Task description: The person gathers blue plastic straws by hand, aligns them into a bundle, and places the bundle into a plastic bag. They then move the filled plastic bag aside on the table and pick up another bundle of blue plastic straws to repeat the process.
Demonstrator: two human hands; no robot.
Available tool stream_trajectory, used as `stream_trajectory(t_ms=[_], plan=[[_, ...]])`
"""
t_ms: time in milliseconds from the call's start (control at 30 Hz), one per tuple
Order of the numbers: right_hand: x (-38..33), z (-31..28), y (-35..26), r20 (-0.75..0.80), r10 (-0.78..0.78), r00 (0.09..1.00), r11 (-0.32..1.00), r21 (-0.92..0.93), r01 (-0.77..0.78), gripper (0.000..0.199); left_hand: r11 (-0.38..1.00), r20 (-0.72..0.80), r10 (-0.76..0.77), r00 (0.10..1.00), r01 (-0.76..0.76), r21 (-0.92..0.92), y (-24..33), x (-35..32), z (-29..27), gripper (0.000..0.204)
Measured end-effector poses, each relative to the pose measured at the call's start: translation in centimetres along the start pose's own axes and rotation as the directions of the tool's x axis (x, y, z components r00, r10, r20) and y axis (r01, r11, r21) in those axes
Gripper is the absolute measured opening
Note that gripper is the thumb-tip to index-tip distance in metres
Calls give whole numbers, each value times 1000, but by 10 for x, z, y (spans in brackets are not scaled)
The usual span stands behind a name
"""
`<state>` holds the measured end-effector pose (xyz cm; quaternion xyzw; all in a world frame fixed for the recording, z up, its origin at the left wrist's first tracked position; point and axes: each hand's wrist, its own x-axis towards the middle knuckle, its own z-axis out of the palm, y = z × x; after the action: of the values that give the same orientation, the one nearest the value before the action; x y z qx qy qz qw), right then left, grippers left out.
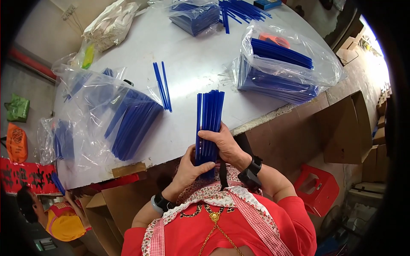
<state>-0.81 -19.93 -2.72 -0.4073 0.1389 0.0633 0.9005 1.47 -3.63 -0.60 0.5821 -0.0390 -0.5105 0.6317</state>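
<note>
**Both hands clenched on a bundle of blue strips at the table's near edge**

While the pale, smooth table [192, 64] carried most of the stock, the largest thing on it was a crumpled clear plastic bag [98, 111] near its left edge, thin and glossy, with flat blue strips fanned out inside. A second clear bag of strips [282, 68] lay by the right edge, its strips stacked in neat layers. A third bag [194, 17] sat at the far edge, with loose blue sticks [243, 10] scattered just beside it. Below the table's right edge stood brown cardboard boxes [346, 128] and a red plastic stool [318, 187].

At the near edge, the bundle of blue strips [209, 123] stood roughly upright, long, narrow and straight, with its upper ends over the tabletop and its lower ends in the person's grasp. The right hand [224, 145] was closed around the bundle from the right, fingers wrapped across its front. The left hand [192, 164] clasped the bottom from the left, fingers curled around the lower ends. Both grips were tight, with no gap showing between palm and strips.

Smallest, two loose strips [162, 85] lay side by side near the table's middle, apart from the bundle.
</note>
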Motion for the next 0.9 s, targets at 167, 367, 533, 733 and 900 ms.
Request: stream_trajectory(t_ms=[167,367,533,733,900], plan=[[5,1,4,111,-84,990,980,187,63,58,967,-126,185,975,-158,197,-15,-2,-6,44],[7,-19,16,188,78,979,878,452,-157,54,960,16,1,1000,3,-279,-12,-19,-9,41],[7,-23,25,217,52,975,837,524,-161,61,944,-4,-19,1000,17,-331,-10,-28,-5,37],[2,-20,21,302,-16,953,812,560,-164,68,944,-89,-16,996,-14,-330,-15,-35,-4,35],[-2,-17,17,306,-40,951,805,574,-151,74,941,-110,-17,994,-21,-337,-15,-38,-1,36]])
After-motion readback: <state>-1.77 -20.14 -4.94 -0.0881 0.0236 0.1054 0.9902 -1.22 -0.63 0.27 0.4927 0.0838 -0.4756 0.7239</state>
